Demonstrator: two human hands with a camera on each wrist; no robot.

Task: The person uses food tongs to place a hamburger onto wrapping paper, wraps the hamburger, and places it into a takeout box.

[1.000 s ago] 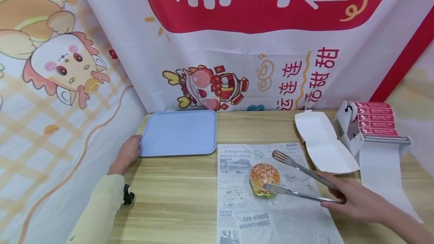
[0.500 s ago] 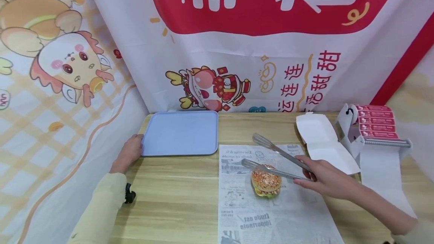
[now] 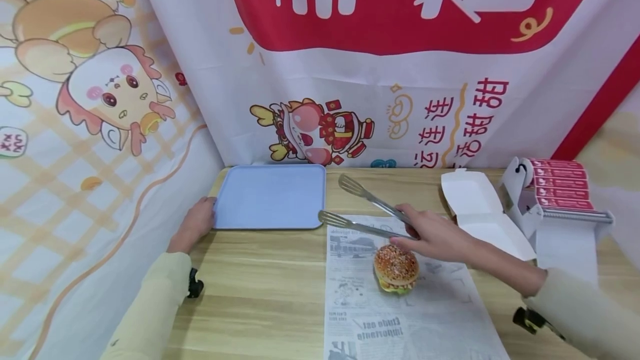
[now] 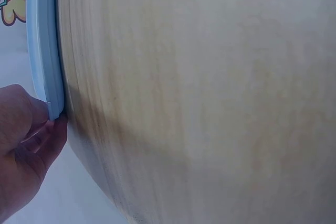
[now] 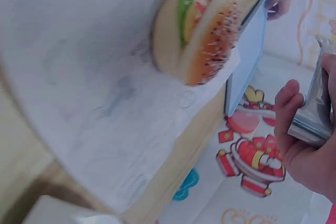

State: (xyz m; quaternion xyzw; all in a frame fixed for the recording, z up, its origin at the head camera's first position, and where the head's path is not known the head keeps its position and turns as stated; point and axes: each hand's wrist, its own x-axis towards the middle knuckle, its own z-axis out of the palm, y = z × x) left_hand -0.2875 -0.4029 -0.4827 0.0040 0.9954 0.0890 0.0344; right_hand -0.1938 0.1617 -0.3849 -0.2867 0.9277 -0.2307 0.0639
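Note:
My left hand (image 3: 196, 221) pinches the left edge of a light blue tray (image 3: 270, 196) at the back left of the table; the left wrist view shows thumb and fingers at the tray's corner (image 4: 50, 77). My right hand (image 3: 432, 235) grips metal tongs (image 3: 367, 225) by the bent end. Their two arms are spread, with nothing between the slotted tips, which point left near the tray's right edge. A sesame-bun burger (image 3: 396, 267) with lettuce lies on a newsprint-patterned paper sheet (image 3: 365, 315), just below the right hand. In the right wrist view the burger (image 5: 197, 35) sits close to that hand.
An opened white burger box (image 3: 480, 210) lies at the right of the wooden table (image 3: 250, 293). Beside it stands a dispenser with a roll of red labels (image 3: 561, 185) and white backing strip. Printed cloths (image 3: 210, 60) hang behind and on the left.
My right hand has moved left and away from me with the tongs, from around the burger to near the tray. The left hand keeps its hold; the view has shifted slightly.

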